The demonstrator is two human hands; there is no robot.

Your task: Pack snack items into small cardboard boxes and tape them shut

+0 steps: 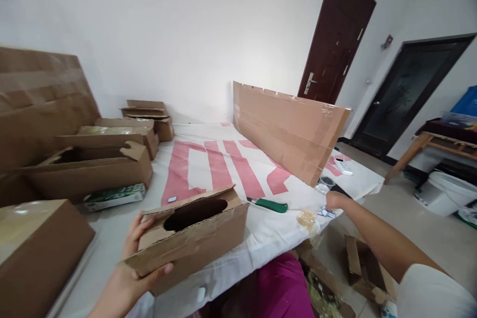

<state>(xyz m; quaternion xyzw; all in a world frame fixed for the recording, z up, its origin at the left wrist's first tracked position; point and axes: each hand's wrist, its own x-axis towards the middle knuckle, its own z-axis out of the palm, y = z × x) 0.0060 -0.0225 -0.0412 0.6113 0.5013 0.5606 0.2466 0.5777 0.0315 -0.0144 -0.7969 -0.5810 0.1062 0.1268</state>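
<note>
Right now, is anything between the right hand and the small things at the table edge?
Nothing visible. The right hand already reaches the small things at the table edge. The left hand holds a box.

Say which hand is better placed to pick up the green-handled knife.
Right, probably. The right hand is free and stretched out over the table's edge, close to the green-handled knife. The left hand is occupied, gripping the cardboard box by its near end.
</note>
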